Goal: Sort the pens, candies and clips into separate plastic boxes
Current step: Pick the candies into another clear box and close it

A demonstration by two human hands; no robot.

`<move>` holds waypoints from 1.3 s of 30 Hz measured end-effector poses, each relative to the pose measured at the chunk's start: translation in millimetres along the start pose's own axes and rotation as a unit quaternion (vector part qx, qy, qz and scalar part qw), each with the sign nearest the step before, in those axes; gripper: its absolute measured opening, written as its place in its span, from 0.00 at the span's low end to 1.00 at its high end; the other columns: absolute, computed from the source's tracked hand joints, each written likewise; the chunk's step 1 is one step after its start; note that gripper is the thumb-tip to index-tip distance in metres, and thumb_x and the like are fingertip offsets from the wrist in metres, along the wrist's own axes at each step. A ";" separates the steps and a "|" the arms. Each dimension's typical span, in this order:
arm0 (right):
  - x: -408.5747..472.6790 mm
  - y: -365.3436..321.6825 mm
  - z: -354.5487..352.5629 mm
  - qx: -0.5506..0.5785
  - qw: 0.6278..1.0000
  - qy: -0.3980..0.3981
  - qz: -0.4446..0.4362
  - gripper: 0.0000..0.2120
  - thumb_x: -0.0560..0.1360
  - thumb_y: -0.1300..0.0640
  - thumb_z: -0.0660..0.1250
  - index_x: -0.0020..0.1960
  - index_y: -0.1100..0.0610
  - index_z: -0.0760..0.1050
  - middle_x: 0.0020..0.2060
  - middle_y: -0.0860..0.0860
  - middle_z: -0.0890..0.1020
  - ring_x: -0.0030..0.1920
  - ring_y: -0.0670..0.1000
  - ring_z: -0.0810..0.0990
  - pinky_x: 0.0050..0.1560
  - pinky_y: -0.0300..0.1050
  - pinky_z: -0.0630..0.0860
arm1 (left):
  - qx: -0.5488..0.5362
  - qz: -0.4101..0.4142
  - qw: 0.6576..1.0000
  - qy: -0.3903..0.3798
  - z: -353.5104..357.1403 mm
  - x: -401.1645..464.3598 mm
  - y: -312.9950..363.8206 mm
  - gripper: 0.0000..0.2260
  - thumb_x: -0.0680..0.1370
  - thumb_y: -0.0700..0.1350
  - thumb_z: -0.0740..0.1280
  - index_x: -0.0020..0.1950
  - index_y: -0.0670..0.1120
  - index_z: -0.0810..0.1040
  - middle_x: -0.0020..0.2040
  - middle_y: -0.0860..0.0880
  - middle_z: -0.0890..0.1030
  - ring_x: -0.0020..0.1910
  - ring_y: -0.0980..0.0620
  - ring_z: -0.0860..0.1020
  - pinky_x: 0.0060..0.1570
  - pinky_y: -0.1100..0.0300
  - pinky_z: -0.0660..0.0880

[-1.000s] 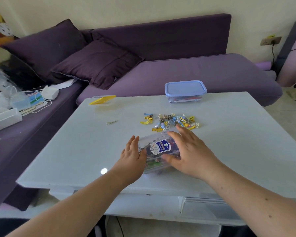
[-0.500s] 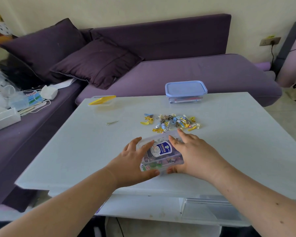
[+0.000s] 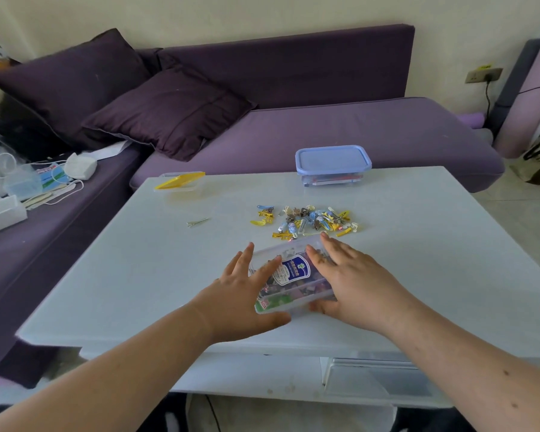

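Both hands, left (image 3: 240, 294) and right (image 3: 356, 285), press straight fingers onto the clear box (image 3: 289, 275); its blue label's (image 3: 295, 269) writing is illegible.

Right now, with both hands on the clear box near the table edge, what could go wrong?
1. The clear box lies close to the near edge of the table; a hard press from the left hand or right hand might slide it off.
2. The pile of clips lies just behind the box; pushing the box forward could scatter them.
3. If the lid is not fully seated, the contents may spill when it is lifted.
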State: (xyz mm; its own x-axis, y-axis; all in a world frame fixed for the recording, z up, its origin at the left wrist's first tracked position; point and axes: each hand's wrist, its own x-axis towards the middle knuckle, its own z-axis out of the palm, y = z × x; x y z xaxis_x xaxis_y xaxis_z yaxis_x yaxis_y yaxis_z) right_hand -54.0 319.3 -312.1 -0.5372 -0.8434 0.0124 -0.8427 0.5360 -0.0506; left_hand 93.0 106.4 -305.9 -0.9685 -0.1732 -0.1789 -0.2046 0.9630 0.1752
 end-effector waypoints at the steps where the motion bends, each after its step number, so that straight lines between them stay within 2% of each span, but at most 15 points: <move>1: -1.2 -0.8 0.3 0.013 1.000 0.000 0.005 0.52 0.70 0.18 0.49 0.83 0.46 0.40 0.83 0.53 0.40 0.83 0.53 0.43 0.77 0.46 0.48 | -0.014 -0.008 1.000 -0.001 0.2 1.3 1.3 0.42 0.67 0.82 0.49 0.76 0.71 0.36 0.81 0.52 0.34 0.81 0.47 0.38 0.76 0.40 0.56; 4: -1.4 -0.4 0.9 0.047 0.999 0.007 0.026 0.54 0.68 0.16 0.37 0.84 0.47 0.41 0.83 0.49 0.40 0.82 0.49 0.41 0.76 0.44 0.41 | -0.035 -0.029 0.999 0.008 3.2 4.8 6.1 0.38 0.69 0.80 0.41 0.77 0.70 0.37 0.82 0.52 0.35 0.80 0.47 0.36 0.77 0.40 0.53; 7: 3.6 3.6 0.1 0.041 0.998 0.026 0.044 0.48 0.73 0.23 0.33 0.84 0.50 0.44 0.84 0.49 0.45 0.82 0.49 0.42 0.78 0.46 0.40 | -0.021 -0.026 0.999 0.020 4.8 7.2 8.2 0.38 0.69 0.80 0.38 0.77 0.70 0.38 0.82 0.51 0.37 0.80 0.48 0.36 0.77 0.42 0.51; 10: 8.6 3.6 3.2 0.089 0.994 0.014 0.068 0.39 0.81 0.31 0.41 0.84 0.52 0.42 0.83 0.48 0.44 0.82 0.47 0.42 0.76 0.42 0.41 | -0.022 -0.025 0.999 0.017 1.3 10.1 9.3 0.42 0.66 0.82 0.37 0.78 0.68 0.39 0.83 0.51 0.39 0.81 0.48 0.37 0.77 0.41 0.51; 13: 10.9 1.6 7.9 0.184 0.977 -0.023 0.105 0.35 0.83 0.36 0.47 0.84 0.50 0.40 0.83 0.46 0.41 0.82 0.46 0.43 0.79 0.49 0.48 | -0.038 -0.033 0.999 0.010 -1.0 13.0 11.7 0.47 0.64 0.83 0.37 0.79 0.64 0.40 0.83 0.52 0.41 0.81 0.48 0.37 0.78 0.40 0.52; 15: 12.6 3.8 9.3 0.231 0.964 -0.035 0.126 0.36 0.84 0.38 0.49 0.84 0.51 0.40 0.83 0.47 0.42 0.82 0.46 0.44 0.81 0.53 0.50 | -0.056 -0.039 0.998 0.010 0.4 14.3 12.9 0.46 0.67 0.81 0.41 0.80 0.61 0.40 0.83 0.52 0.42 0.81 0.47 0.39 0.78 0.40 0.53; 17: 14.3 7.0 9.5 0.266 0.954 -0.039 0.134 0.35 0.84 0.39 0.51 0.84 0.51 0.40 0.83 0.47 0.44 0.82 0.46 0.46 0.81 0.53 0.51 | -0.081 -0.045 0.996 0.017 3.0 16.1 12.9 0.44 0.71 0.78 0.47 0.81 0.58 0.41 0.83 0.52 0.44 0.81 0.46 0.43 0.78 0.41 0.54; 20: 14.3 9.1 9.5 0.270 0.953 -0.037 0.131 0.35 0.84 0.39 0.51 0.84 0.49 0.40 0.83 0.45 0.47 0.82 0.47 0.48 0.81 0.52 0.52 | -0.082 -0.048 0.995 0.026 6.6 18.5 12.1 0.42 0.74 0.76 0.50 0.81 0.57 0.41 0.83 0.53 0.44 0.81 0.46 0.45 0.78 0.42 0.54; 24: 14.4 9.5 13.1 0.260 0.955 -0.025 0.142 0.33 0.84 0.38 0.50 0.83 0.46 0.42 0.82 0.47 0.55 0.80 0.52 0.58 0.76 0.52 0.60 | -0.060 -0.048 0.997 0.023 6.9 19.2 12.3 0.48 0.68 0.82 0.46 0.81 0.57 0.40 0.83 0.51 0.44 0.81 0.44 0.45 0.77 0.41 0.55; 28: 17.1 11.6 14.2 0.271 0.950 -0.043 0.153 0.32 0.83 0.37 0.50 0.82 0.42 0.42 0.77 0.52 0.64 0.76 0.56 0.66 0.70 0.53 0.66 | -0.064 -0.045 0.997 0.020 7.6 19.7 12.3 0.50 0.67 0.83 0.46 0.81 0.57 0.40 0.83 0.50 0.44 0.81 0.43 0.46 0.77 0.42 0.55; 31: 13.1 14.2 10.6 0.193 0.968 -0.017 0.158 0.31 0.82 0.37 0.49 0.82 0.44 0.48 0.76 0.53 0.66 0.75 0.57 0.66 0.71 0.55 0.67 | -0.076 -0.044 0.996 0.030 8.6 19.5 11.1 0.49 0.68 0.82 0.47 0.81 0.58 0.40 0.83 0.51 0.44 0.81 0.43 0.47 0.77 0.42 0.56; 33: 6.7 6.9 6.8 0.069 0.988 0.079 0.117 0.30 0.82 0.38 0.50 0.81 0.47 0.59 0.77 0.52 0.65 0.76 0.56 0.63 0.74 0.55 0.62 | -0.077 -0.041 0.996 0.029 7.5 18.3 12.6 0.48 0.69 0.82 0.48 0.81 0.57 0.41 0.83 0.50 0.44 0.81 0.43 0.46 0.78 0.42 0.55; 35: -0.1 -7.3 4.4 0.045 0.991 0.125 0.019 0.28 0.81 0.38 0.52 0.78 0.47 0.66 0.76 0.49 0.67 0.75 0.54 0.65 0.74 0.53 0.60 | -0.086 -0.037 0.995 0.025 7.0 18.1 17.5 0.48 0.70 0.80 0.48 0.82 0.55 0.41 0.83 0.50 0.43 0.81 0.45 0.44 0.78 0.43 0.52; 37: -6.3 -17.2 7.5 0.036 0.991 0.113 -0.055 0.26 0.82 0.41 0.51 0.77 0.47 0.68 0.76 0.47 0.70 0.75 0.52 0.67 0.76 0.50 0.59 | -0.117 -0.033 0.992 0.021 5.0 19.6 24.5 0.44 0.74 0.75 0.51 0.82 0.53 0.42 0.83 0.51 0.42 0.81 0.48 0.40 0.79 0.45 0.48; 39: -11.8 -13.2 7.8 0.019 0.995 0.085 -0.057 0.28 0.82 0.39 0.48 0.78 0.48 0.67 0.77 0.47 0.69 0.76 0.52 0.66 0.79 0.50 0.57 | -0.119 -0.005 0.993 0.002 2.2 20.5 30.6 0.34 0.83 0.64 0.52 0.83 0.51 0.43 0.83 0.51 0.40 0.78 0.55 0.33 0.78 0.51 0.39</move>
State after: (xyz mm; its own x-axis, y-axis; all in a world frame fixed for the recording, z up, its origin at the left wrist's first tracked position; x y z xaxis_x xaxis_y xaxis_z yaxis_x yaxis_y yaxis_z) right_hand -36.2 321.9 -319.4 -0.4395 -0.8784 0.1879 -0.8981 0.4328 -0.0774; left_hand 67.2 132.7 -306.3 -0.9668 -0.1835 -0.1776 -0.2410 0.8856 0.3970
